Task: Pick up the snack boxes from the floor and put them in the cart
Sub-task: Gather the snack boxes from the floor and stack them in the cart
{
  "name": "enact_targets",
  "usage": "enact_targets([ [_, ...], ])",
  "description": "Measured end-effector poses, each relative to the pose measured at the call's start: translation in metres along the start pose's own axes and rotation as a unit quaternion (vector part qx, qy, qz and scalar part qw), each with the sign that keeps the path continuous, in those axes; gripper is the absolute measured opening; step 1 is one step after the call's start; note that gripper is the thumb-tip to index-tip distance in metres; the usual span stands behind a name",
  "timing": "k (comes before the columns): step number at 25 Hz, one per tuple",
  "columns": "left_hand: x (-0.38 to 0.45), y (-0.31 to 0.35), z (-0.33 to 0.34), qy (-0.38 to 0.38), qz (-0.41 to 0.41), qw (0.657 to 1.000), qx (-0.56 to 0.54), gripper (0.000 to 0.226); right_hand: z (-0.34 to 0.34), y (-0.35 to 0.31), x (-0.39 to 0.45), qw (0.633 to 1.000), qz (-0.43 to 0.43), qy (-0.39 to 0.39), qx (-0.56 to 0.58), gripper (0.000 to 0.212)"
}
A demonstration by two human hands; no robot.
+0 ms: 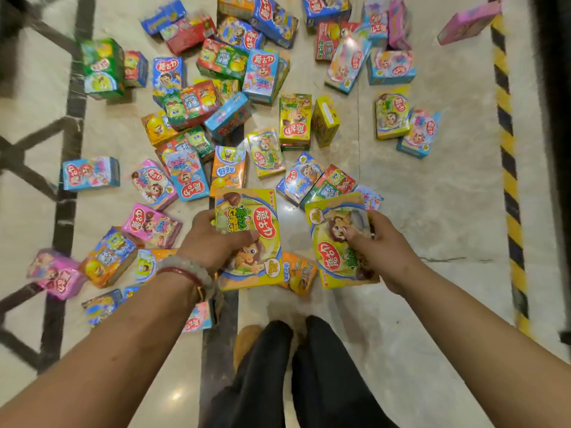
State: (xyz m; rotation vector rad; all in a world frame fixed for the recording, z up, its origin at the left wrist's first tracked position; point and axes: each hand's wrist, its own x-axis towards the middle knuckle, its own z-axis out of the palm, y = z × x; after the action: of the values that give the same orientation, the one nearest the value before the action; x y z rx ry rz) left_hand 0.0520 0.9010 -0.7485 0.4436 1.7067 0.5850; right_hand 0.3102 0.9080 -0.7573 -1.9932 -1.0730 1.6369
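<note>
Both hands already loaded: left hand [216,242] grips a yellow snack box [250,239], right hand [380,248] grips a second yellow box [336,242], both lifted over the floor [432,211], long axes running away from the body; arms stretched forward and down; cart not in view; many boxes still scattered ahead

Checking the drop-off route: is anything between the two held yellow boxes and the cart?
Cannot tell: no cart is in view. The left hand holds one yellow cardboard snack box, the right hand another, both over the box-littered floor.
</note>
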Motion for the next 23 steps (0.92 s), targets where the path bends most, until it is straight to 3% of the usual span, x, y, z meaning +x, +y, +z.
enact_targets([
  [4, -0.115, 0.08, -0.025, -0.004, 0.039, 0.999, 0.002, 0.104, -0.043, -0.11, -0.109, 0.995, 0.0, -0.011, 0.095, 0.018],
  [7, -0.206, 0.143, -0.043, -0.009, 0.083, 0.996, -0.018, 0.1, -0.072, -0.183, -0.185, 0.991, -0.013, -0.015, 0.134, 0.021],
  [10, -0.287, 0.185, -0.061, -0.016, 0.122, 0.991, -0.055, 0.081, -0.095, -0.233, -0.255, 0.987, -0.02, -0.017, 0.159, 0.017],
  [13, -0.357, 0.21, -0.076, -0.02, 0.153, 0.986, -0.06, 0.09, -0.111, -0.263, -0.321, 0.984, -0.042, -0.024, 0.17, 0.031],
  [15, -0.388, 0.218, -0.082, -0.049, 0.168, 0.982, -0.077, 0.091, -0.117, -0.271, -0.353, 0.98, -0.062, -0.036, 0.186, 0.025],
  [17, -0.413, 0.224, -0.087, -0.073, 0.179, 0.977, -0.089, 0.083, -0.119, -0.276, -0.384, 0.979, -0.091, -0.03, 0.182, 0.02],
  [21, -0.448, 0.241, -0.097, -0.133, 0.211, 0.966, -0.063, 0.066, -0.114, -0.282, -0.433, 0.97, -0.157, 0.013, 0.186, 0.033],
  [23, -0.464, 0.251, -0.104, -0.172, 0.234, 0.956, -0.041, 0.046, -0.107, -0.289, -0.461, 0.958, -0.181, 0.039, 0.218, 0.024],
])
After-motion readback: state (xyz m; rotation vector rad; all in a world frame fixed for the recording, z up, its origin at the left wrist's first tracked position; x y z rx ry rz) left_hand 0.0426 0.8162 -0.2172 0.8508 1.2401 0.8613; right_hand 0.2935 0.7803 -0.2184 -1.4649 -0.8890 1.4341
